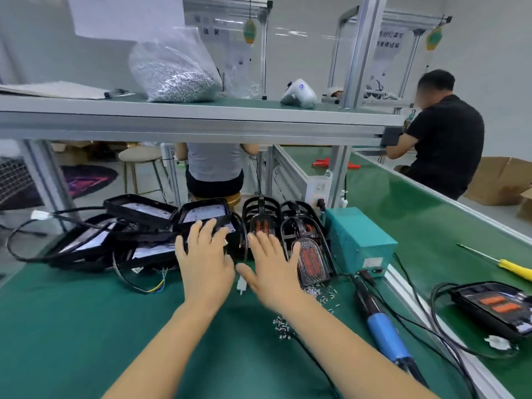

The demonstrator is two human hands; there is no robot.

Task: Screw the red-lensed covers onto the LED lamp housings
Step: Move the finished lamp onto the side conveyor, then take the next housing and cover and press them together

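Left hand (pixel 205 256) and right hand (pixel 272 263) spread flat, holding nothing; covers (pixel 312 259) partly hidden

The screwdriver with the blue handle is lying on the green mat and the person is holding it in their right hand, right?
Not quite. The blue-handled screwdriver does lie on the green mat, but no hand holds it. The head view shows the right hand open, reaching toward the red-lensed covers.

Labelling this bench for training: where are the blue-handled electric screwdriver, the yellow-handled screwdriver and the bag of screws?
blue-handled electric screwdriver (pixel 384 334), head view, on its blue handle.
yellow-handled screwdriver (pixel 515 269), head view, on its yellow handle.
bag of screws (pixel 178 82), head view, on the heap of screws inside.
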